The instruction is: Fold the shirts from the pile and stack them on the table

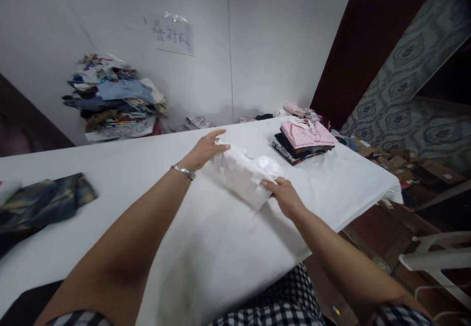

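Note:
A folded white shirt (245, 171), slightly blurred, is held tilted just over the white-covered table (206, 262). My left hand (207, 148), with a silver bracelet at the wrist, grips its far left corner; the index finger points outward and some fingers are hidden. At the near right end, my right hand (285, 194) pinches the shirt with the thumb on top. To the right of the shirt lies a stack of folded clothes, with a pink dotted shirt (307, 133) uppermost and dark and patterned pieces beneath.
A tall clothes pile (117, 95) stands against the wall at the back left. Dark patterned garments (47, 201) lie at the table's left. A handwritten paper sign (172, 34) hangs on the wall. Cardboard boxes (437, 171) and a white plastic chair (437, 255) are on the right.

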`<state>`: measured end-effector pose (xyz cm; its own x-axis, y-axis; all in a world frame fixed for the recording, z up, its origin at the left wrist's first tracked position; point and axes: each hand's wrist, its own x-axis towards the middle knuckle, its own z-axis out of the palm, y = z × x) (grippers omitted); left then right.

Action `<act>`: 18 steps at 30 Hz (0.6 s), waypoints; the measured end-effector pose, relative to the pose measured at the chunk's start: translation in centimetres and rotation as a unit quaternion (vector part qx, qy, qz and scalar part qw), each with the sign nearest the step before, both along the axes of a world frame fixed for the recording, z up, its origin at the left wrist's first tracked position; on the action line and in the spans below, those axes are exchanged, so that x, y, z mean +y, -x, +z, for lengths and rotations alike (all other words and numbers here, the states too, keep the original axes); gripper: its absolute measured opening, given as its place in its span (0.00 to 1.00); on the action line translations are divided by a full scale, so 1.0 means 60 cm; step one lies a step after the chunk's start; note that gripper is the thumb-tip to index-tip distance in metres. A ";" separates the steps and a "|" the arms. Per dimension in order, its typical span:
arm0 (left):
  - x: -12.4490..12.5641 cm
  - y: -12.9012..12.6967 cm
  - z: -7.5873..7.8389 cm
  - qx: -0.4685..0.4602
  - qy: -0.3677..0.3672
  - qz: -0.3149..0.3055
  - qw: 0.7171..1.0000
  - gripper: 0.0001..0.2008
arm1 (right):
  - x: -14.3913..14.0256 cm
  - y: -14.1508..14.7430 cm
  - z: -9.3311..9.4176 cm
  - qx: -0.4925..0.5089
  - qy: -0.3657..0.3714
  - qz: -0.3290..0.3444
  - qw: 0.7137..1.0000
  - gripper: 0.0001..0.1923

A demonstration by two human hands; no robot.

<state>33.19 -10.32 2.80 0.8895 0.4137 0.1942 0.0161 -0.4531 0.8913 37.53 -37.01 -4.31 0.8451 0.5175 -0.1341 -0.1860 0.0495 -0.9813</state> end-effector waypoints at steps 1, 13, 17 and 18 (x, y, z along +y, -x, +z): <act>0.000 0.022 0.021 -0.031 -0.015 0.017 0.999 0.38 | 0.004 -0.014 0.014 -0.046 0.006 -0.003 0.999 0.17; -0.167 0.347 -0.209 0.147 -0.104 0.092 0.979 0.35 | -0.072 0.050 -0.128 -0.406 0.137 0.193 0.883 0.15; -0.189 0.370 -0.226 0.168 -0.071 0.112 0.977 0.40 | -0.092 0.063 -0.136 -0.407 0.131 0.203 0.881 0.22; -0.190 0.371 -0.221 0.163 -0.063 0.122 0.977 0.40 | -0.095 0.061 -0.130 -0.375 0.123 0.211 0.894 0.25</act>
<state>10.96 -21.74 -10.44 0.7907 0.6118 -0.0198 0.4106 -0.5060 0.7585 33.85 -42.73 -12.10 0.4808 0.8449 0.2345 0.5789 -0.1049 -0.8086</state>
